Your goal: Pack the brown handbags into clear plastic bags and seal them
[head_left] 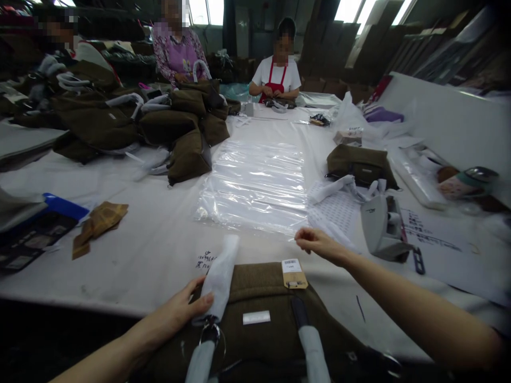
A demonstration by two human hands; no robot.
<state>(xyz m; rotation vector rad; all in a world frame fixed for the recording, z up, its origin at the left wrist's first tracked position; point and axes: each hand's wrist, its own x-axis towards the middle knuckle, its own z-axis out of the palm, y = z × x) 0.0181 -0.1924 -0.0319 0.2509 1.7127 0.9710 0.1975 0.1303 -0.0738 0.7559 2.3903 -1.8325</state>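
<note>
A dark olive handbag (263, 290) lies in front of me at the table's near edge, a white label plate on its front. Its handles are wrapped in white padding. My left hand (194, 300) is closed around one wrapped handle (222, 271) on the bag's left side. A tan hang tag (295, 279) with a white barcode sticker rests on the bag's top. Beyond the tag, my right hand (313, 242) is closed in a pinch by the near right corner of a stack of clear plastic bags (255, 186). A small whitish bit shows at its fingertips, too small to name.
Several olive handbags (171, 117) are piled at left. Another handbag (361, 162) lies at right, near a grey tape dispenser (379, 226). Brown paper pieces (101, 221) and a blue-edged tray (59, 210) sit at left. Co-workers (275, 74) are across the table.
</note>
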